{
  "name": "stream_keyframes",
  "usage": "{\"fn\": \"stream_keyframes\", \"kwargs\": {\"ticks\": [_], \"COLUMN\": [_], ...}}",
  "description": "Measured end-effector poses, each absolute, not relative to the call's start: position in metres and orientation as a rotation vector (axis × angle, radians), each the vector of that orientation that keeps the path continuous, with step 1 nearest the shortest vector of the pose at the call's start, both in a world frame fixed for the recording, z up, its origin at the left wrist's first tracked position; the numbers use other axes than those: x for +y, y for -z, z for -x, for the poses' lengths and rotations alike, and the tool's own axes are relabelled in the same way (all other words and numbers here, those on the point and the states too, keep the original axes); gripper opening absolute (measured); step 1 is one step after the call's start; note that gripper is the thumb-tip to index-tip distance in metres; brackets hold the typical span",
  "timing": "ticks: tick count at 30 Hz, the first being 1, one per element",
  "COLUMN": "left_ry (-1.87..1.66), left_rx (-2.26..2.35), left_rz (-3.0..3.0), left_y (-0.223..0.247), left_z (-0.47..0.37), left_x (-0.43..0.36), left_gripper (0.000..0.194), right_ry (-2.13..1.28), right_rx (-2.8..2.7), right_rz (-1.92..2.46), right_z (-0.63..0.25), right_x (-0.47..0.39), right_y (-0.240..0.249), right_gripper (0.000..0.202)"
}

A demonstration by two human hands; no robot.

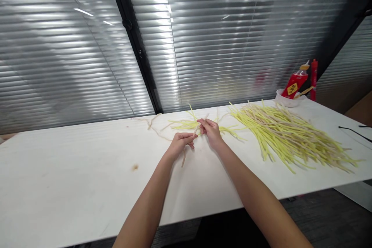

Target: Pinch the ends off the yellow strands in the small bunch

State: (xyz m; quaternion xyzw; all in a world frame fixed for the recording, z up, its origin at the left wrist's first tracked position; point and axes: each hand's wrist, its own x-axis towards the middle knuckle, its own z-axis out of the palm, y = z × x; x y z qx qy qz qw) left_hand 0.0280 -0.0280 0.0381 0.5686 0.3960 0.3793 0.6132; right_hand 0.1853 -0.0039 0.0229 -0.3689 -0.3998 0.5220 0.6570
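Above the middle of the white table, my left hand (183, 141) pinches a thin beige strip (183, 159), whose loose end hangs below the fingers. My right hand (209, 130) is close beside it, thumb and fingers closed on the same pale strip, a short piece of which spans the gap between the hands. Just behind them lie several crossed yellow strips (232, 131), partly hidden by my hands. Thin beige strands (150, 124) trail off to the left on the table.
A large pile of yellow and beige strips (285, 135) covers the table's right side. At the back right, a clear plastic bowl (286, 100) holds a red bottle (295, 82) and a red tube (314, 79). Blinds behind glass (215, 46) rise along the table's (87, 186) far edge.
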Motion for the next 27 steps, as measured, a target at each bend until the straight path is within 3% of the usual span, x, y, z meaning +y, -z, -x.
{"fn": "stream_keyframes", "kwargs": {"ticks": [27], "left_ry": [-0.779], "left_rx": [0.870], "left_rz": [-1.327], "left_y": [-0.0323], "left_z": [-0.0261], "left_x": [-0.0266], "left_gripper": [0.026], "right_ry": [-1.070], "right_rx": [-0.793], "right_rz": [0.824], "right_z": [-0.1916], "right_x": [-0.0013], "right_y": [-0.0225], "right_gripper": [0.030]}}
